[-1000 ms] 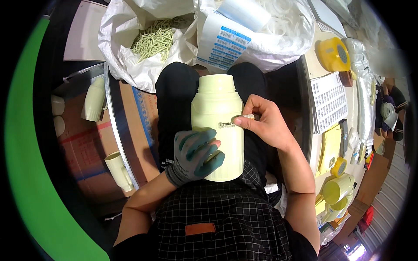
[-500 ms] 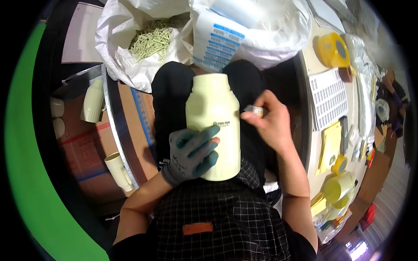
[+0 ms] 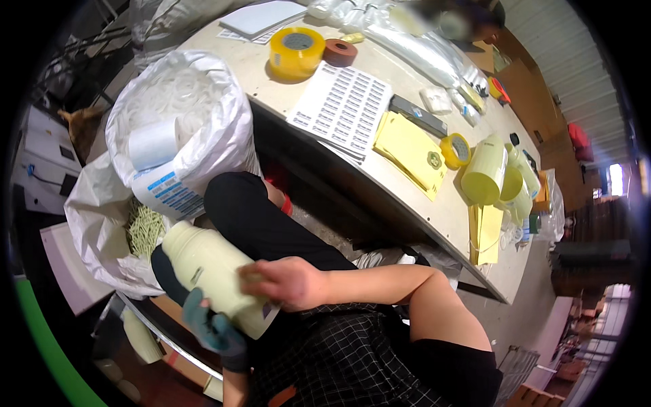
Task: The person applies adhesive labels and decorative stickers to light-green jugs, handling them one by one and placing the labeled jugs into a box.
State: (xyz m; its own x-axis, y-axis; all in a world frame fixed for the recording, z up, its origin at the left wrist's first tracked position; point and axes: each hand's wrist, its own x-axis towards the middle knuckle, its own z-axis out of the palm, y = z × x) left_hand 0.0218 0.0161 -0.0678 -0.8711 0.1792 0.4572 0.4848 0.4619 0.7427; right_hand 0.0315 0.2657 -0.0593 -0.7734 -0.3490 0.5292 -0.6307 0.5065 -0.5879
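Observation:
A pale yellow-green vacuum flask body (image 3: 203,261) lies tilted across my lap, its neck toward the upper left. My left hand (image 3: 213,329), in a grey and teal glove, grips its lower side with the fingers bent. My bare right hand (image 3: 291,283) rests on the flask's upper side with the fingers stretched out along it; motion blurs their tips. A small whitish patch with a dark mark (image 3: 266,311) shows near the flask's base, beside my right hand. Dark print on the flask's wall is partly in view.
White sacks hold clear rings (image 3: 180,91) and pale green sticks (image 3: 144,229). On the table (image 3: 271,98) to the right are yellow tape (image 3: 297,54), a label sheet (image 3: 346,108), yellow papers (image 3: 410,156) and flask shells (image 3: 484,173). More flask parts (image 3: 140,337) stand in a box at lower left.
The view has swung to the right. My right hand, which pinched a small whitish piece beside the flask, now lies against the flask. The flask has tilted in the picture; my left hand stays on it.

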